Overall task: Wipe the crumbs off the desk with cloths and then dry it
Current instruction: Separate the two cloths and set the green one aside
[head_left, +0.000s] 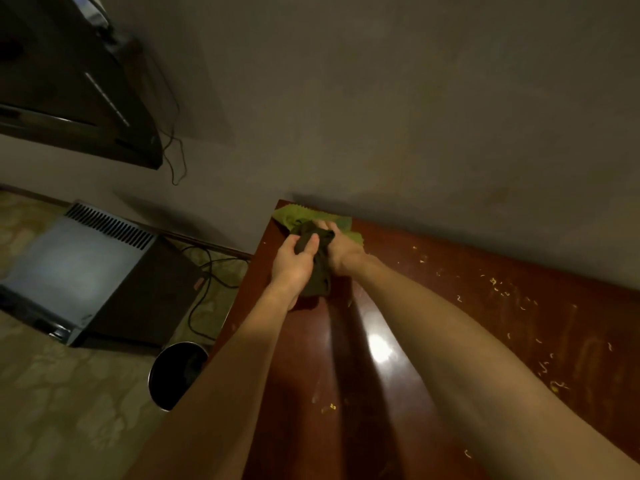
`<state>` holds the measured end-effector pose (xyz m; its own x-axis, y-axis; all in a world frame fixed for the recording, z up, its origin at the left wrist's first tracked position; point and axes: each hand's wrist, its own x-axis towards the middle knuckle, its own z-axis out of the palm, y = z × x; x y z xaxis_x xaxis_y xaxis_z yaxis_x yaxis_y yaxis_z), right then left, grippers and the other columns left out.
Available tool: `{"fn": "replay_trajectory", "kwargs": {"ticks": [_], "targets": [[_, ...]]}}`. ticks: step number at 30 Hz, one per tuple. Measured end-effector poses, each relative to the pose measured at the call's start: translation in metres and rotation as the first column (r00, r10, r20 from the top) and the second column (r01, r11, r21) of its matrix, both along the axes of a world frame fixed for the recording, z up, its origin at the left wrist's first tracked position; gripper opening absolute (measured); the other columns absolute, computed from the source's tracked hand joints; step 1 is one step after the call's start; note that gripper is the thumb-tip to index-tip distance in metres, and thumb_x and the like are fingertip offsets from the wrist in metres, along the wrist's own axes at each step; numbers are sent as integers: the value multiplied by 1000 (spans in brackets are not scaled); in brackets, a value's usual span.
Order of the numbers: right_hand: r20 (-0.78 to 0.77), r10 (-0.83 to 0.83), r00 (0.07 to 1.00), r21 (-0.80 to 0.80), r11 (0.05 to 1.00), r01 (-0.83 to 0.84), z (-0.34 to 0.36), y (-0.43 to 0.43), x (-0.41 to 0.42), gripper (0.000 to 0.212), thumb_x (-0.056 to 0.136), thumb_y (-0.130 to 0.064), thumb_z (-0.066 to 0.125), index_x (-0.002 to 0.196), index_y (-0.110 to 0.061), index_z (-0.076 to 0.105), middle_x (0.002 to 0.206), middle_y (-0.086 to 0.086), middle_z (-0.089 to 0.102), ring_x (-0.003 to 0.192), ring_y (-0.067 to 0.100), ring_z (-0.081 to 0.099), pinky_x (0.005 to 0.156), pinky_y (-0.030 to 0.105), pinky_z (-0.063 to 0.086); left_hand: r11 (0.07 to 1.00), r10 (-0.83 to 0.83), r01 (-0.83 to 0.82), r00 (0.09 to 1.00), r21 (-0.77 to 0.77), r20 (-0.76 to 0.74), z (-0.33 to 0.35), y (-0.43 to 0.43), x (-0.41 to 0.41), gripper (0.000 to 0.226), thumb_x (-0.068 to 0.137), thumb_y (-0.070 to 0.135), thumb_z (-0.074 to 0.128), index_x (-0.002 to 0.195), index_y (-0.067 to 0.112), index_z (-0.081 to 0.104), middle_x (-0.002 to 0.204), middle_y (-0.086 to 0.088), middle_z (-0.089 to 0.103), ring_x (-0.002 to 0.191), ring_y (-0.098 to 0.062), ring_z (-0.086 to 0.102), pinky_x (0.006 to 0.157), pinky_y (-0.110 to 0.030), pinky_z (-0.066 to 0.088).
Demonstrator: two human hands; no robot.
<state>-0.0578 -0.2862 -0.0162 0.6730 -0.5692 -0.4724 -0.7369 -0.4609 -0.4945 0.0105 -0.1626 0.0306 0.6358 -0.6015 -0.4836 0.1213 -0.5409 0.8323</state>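
Note:
A dark olive cloth (317,268) is bunched up above the far left corner of the glossy red-brown desk (433,306). My left hand (294,261) grips its left side with the thumb on top. My right hand (341,252) grips its right side. A light green cloth (294,216) lies on the desk's corner against the wall, partly behind my hands. Several pale crumbs (498,285) are scattered over the desk's right half, and a few more crumbs (330,407) lie near the front.
A grey wall runs along the desk's back edge. On the floor to the left stand a grey box with vents (86,268), cables (207,282) and a round dark bin (178,374) close to the desk's left edge. A dark screen (69,81) hangs at upper left.

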Motion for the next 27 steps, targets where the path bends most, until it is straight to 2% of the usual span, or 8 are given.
{"fn": "replay_trajectory", "kwargs": {"ticks": [3, 5, 7, 11, 17, 20, 24, 27], "targets": [[-165, 88, 982, -66, 993, -100, -7, 5, 11, 88, 100, -20, 59, 167, -27, 3, 174, 10, 7, 144, 36, 46, 110, 44, 46, 1000, 5, -4, 1000, 14, -15, -12, 9, 12, 71, 78, 73, 68, 128, 24, 65, 115, -5, 74, 103, -29, 72, 93, -50, 61], [-173, 75, 982, -175, 979, -106, -5, 12, 11, 81, 101, -14, 56, 166, -19, 9, 170, 18, 16, 135, 40, 53, 97, 46, 49, 1000, -3, 3, 1000, -11, -26, -19, 15, 18, 75, 76, 73, 69, 133, 24, 63, 116, -5, 75, 103, -28, 73, 94, -51, 61], [-37, 15, 999, -315, 949, -26, -3, 18, 5, 65, 99, -15, 56, 157, -11, 28, 151, 18, 39, 120, 44, 61, 79, 47, 47, 1000, 0, -1, 1000, -31, -21, -26, 18, 22, 86, 75, 78, 70, 140, 23, 60, 125, -4, 72, 111, -25, 72, 98, -50, 60], [264, -184, 947, -346, 899, 271, 19, 29, -26, 41, 95, -19, 61, 133, -15, 46, 129, 12, 44, 95, 46, 65, 66, 43, 40, 999, 18, -16, 999, -45, 45, -53, 16, 25, 112, 54, 103, 59, 139, 30, 60, 133, -1, 69, 120, -24, 68, 104, -51, 56], [532, -378, 758, -272, 771, 575, 76, 25, -121, 35, 86, -13, 57, 120, -20, 57, 110, 5, 40, 85, 42, 58, 69, 47, 51, 995, -51, 57, 996, -85, 70, -5, -29, -40, 101, 69, 95, 53, 137, 20, 60, 132, -7, 69, 120, -27, 67, 104, -53, 54], [627, -485, 610, -223, 639, 736, 100, 21, -191, 40, 81, -13, 57, 120, -20, 61, 105, 5, 41, 82, 36, 55, 68, 44, 50, 983, -122, 136, 986, -122, 115, 28, -56, -103, 67, 82, 78, 53, 116, 22, 67, 113, -5, 74, 108, -26, 70, 97, -48, 56], [715, -574, 398, -119, 462, 879, 120, 31, -303, 41, 79, 1, 58, 117, -12, 66, 105, 4, 42, 81, 9, 47, 78, 21, 44, 939, -299, 310, 950, -152, 93, 46, -85, -208, 26, 102, 48, 61, 101, 23, 69, 89, 5, 70, 91, -19, 68, 76, -32, 48], [695, -656, 295, -86, 331, 940, 131, 47, -388, 40, 80, 4, 58, 116, -10, 65, 110, 4, 44, 88, 5, 46, 81, 6, 38, 872, -452, 455, 890, -181, 58, 57, -97, -296, 29, 100, 43, 67, 106, 15, 66, 88, 7, 67, 79, -6, 64, 64, -15, 48]]}}
